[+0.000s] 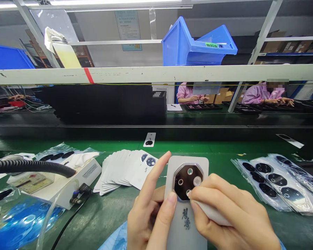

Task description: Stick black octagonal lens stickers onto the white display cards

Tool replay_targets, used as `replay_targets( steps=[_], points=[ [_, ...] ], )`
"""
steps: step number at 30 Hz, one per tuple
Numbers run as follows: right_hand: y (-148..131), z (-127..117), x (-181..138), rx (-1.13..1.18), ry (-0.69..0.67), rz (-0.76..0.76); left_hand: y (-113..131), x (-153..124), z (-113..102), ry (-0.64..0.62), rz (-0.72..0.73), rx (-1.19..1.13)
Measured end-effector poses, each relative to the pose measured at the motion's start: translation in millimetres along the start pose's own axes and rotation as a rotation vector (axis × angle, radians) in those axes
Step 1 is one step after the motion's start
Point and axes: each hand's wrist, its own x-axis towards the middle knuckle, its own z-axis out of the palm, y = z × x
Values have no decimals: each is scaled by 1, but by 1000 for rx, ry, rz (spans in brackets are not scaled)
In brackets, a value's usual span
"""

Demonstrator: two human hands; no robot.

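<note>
Upright in front of me is a light grey phone back cover (182, 225) with a black, eight-sided camera plate (181, 180) and dark brush-style characters below it. My left hand (153, 211) grips its left edge, thumb on the front and index finger stretched up alongside. My right hand (229, 208) pinches at the lower right of the camera plate, its fingertips touching or almost touching a round lens opening. A white, cloth-like piece (211, 211) is held in the right hand's fingers; its far end is hidden by the hand.
Left, a fanned stack of pale covers (120, 170) lies beside a white machine (75, 177) with a black corrugated hose (33, 167). Bagged camera plates (273, 180) lie right. A single card (149, 139) sits farther back. Beyond the shelf beam (156, 73), two people in pink work.
</note>
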Motion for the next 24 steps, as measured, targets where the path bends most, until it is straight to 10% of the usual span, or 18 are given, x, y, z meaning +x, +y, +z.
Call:
replay_targets(
  steps=[12,24],
  points=[
    [-1,-8,7,501,220,137,3,10,-7,-40,-174,-198],
    [-5,-7,0,180,99,83,3,5,-5,-46,-60,-79]
  ],
)
